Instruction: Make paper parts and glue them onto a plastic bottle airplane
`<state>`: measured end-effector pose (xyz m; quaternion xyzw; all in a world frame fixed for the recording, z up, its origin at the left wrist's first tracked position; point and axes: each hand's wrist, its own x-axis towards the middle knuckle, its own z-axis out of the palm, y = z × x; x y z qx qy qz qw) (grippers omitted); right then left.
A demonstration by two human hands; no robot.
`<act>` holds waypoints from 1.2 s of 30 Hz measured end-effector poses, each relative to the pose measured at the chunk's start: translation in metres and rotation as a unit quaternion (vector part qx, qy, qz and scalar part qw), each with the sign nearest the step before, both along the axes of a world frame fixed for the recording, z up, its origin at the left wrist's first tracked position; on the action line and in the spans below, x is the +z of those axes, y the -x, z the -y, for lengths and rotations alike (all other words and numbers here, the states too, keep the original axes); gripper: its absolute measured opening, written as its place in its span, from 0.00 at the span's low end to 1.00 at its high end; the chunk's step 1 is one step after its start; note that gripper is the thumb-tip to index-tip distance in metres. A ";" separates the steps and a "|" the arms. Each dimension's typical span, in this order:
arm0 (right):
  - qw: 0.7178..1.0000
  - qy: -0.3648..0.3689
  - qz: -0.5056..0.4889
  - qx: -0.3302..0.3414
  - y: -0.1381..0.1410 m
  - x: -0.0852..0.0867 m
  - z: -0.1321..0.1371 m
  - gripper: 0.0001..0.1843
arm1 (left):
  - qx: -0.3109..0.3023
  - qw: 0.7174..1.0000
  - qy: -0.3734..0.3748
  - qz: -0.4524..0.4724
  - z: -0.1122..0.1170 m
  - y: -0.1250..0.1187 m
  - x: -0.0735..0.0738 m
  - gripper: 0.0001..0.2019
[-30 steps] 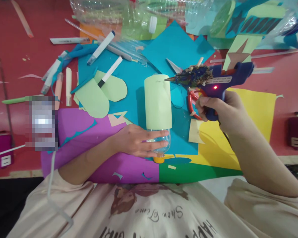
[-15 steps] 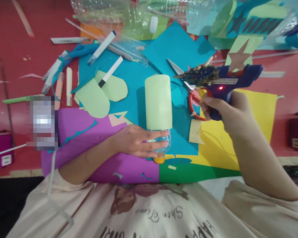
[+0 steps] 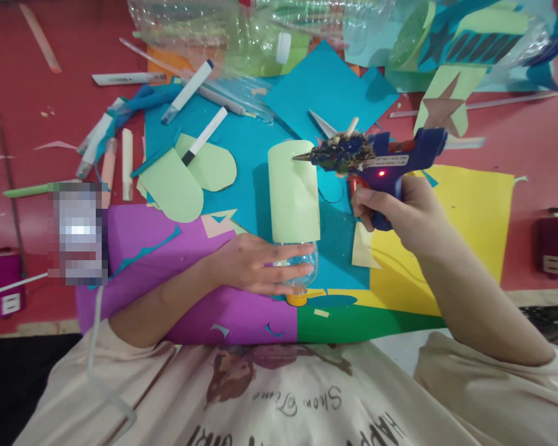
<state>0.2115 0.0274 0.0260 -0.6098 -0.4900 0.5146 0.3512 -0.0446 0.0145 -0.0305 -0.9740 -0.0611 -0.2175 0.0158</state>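
Observation:
A clear plastic bottle (image 3: pixel 310 272) with a yellow-orange cap lies on the paper, its cap toward me. Pale green paper (image 3: pixel 294 198) is wrapped round its body. My left hand (image 3: pixel 255 265) grips the bottle near the neck, fingers laid across it. In my right hand (image 3: pixel 395 207) is a blue glue gun (image 3: pixel 385 162) with a lit red light. Its nozzle points left and appears over the upper right part of the green paper; whether it touches cannot be told. Scissors (image 3: pixel 322 124) with red handles lie partly hidden behind the glue gun.
Pale green paper cutouts (image 3: pixel 172 186) and markers (image 3: pixel 188 91) lie to the left, by a blurred phone (image 3: pixel 79 232) with a white cable. Clear plastic bottles (image 3: pixel 204 37) lie at the back. Blue, purple (image 3: pixel 167 297), yellow (image 3: pixel 474 217) and green sheets cover the red surface.
My right hand has carried the glue gun left, bringing its nozzle from beside the scissors to over the wrapped bottle. My left hand stays on the bottle.

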 end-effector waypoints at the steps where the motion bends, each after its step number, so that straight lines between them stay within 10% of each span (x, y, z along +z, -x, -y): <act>1: 1.000 -0.001 -0.001 0.001 0.000 -0.001 0.000 0.09 | 0.001 1.000 -0.001 -0.001 0.000 0.000 0.000 0.22; 36: 0.997 0.044 0.059 -0.036 -0.018 -0.001 0.010 0.12 | -0.007 0.996 0.068 -0.054 0.002 0.005 -0.003 0.22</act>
